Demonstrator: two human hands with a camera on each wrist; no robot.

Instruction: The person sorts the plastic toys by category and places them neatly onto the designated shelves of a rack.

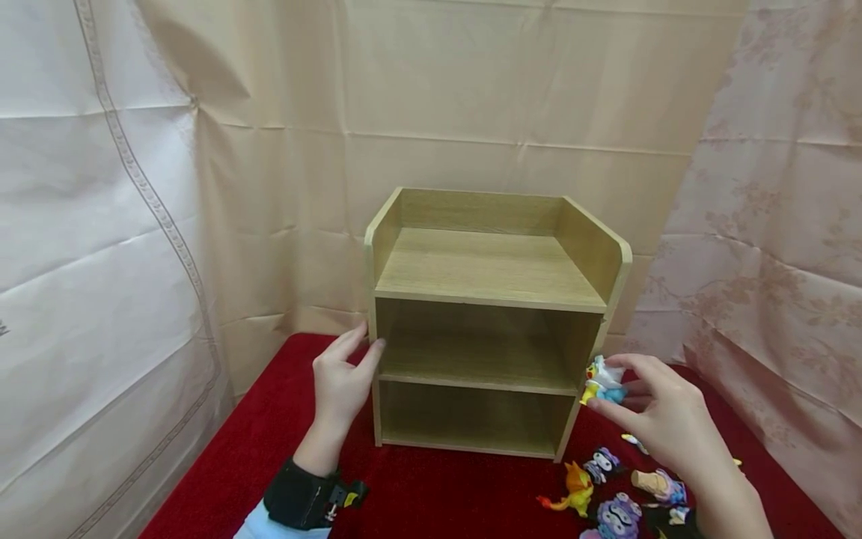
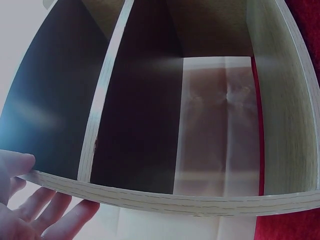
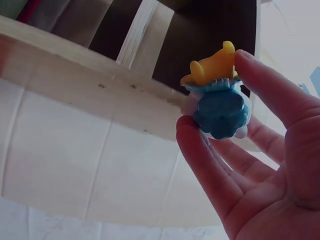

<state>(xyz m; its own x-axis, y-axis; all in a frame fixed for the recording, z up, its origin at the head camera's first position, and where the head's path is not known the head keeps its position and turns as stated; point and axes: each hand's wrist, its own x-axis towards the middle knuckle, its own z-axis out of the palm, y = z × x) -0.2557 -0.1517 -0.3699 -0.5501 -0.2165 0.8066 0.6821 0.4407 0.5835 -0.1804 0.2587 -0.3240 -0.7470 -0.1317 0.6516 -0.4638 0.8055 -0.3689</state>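
A small toy figurine [image 1: 604, 380] in white, blue and yellow is pinched between the thumb and fingers of my right hand [image 1: 673, 412]. It is held beside the right panel of a light wood shelf unit [image 1: 498, 262]. In the right wrist view the figurine [image 3: 221, 112] shows a blue scalloped underside and a yellow part. My left hand [image 1: 342, 385] grips the front edge of the unit's left side panel, thumb [image 2: 20, 162] on the inner side and fingers on the outer side. The shelf unit stands upright with an upper tray and two compartments below.
Several more toy figurines lie on the red cloth [image 1: 444, 494] at the right front, among them an orange-yellow one [image 1: 574, 490], a black-and-purple one [image 1: 601, 464] and a purple one [image 1: 618, 516]. Beige curtains [image 1: 458, 97] hang behind the unit, paler ones at both sides.
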